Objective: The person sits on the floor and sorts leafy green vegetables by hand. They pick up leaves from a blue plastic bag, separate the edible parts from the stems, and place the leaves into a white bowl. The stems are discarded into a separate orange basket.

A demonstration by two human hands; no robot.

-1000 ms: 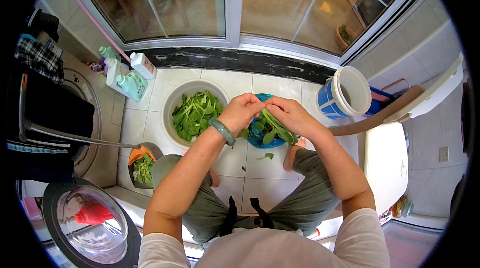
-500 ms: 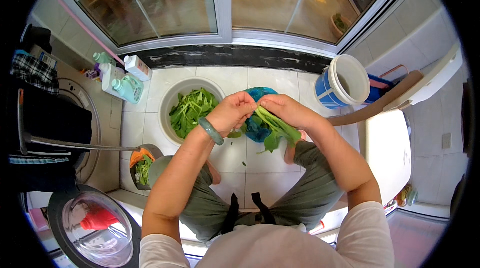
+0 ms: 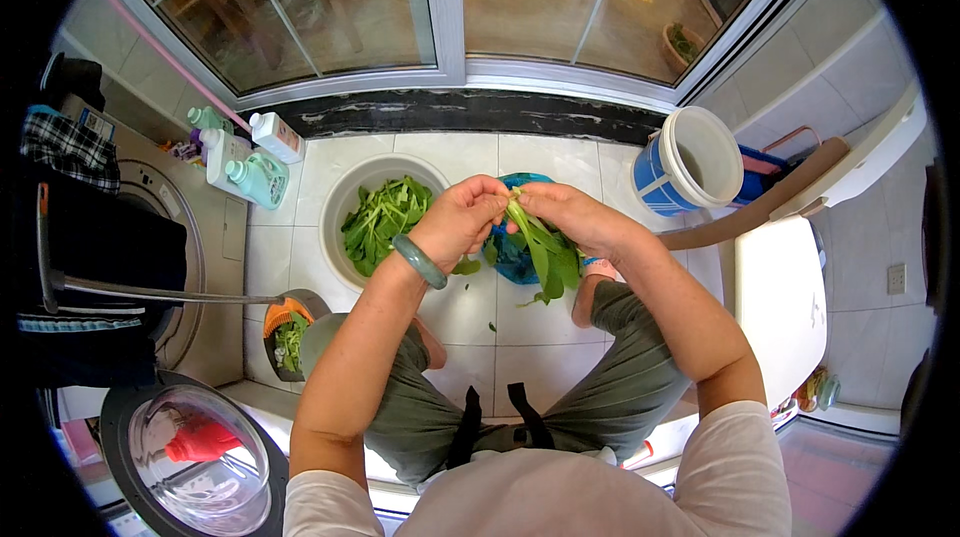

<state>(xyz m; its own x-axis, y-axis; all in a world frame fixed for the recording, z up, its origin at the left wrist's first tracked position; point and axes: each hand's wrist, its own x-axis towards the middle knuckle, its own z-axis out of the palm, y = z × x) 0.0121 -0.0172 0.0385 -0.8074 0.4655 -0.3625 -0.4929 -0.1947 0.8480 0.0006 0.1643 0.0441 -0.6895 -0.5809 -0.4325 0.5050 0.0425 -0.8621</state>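
My hands meet at mid-view over a blue plastic bag (image 3: 513, 264). My right hand (image 3: 572, 220) is closed around a leafy green (image 3: 546, 255), its pale stem end up and its leaves hanging down past the bag. At that stem end the fingers of my left hand (image 3: 458, 224) are pinched together, touching it. A green bangle (image 3: 419, 262) circles my left wrist. Just left of that hand, loose green leaves (image 3: 388, 224) lie in a round pale basin (image 3: 330, 207) on the floor. My left hand partly hides the bag's near side.
An orange-edged dustpan (image 3: 276, 317) with leaf scraps stands left of my leg. Detergent bottles (image 3: 262, 179) are at the back left, beside a washing machine (image 3: 222, 247) with its round door open. A blue-and-white bucket (image 3: 668, 177) stands back right. Glass doors (image 3: 450, 27) close off the far side.
The leafy green has turned so its leaves hang further left and more steeply down. My fingers have shifted slightly around its stem end.
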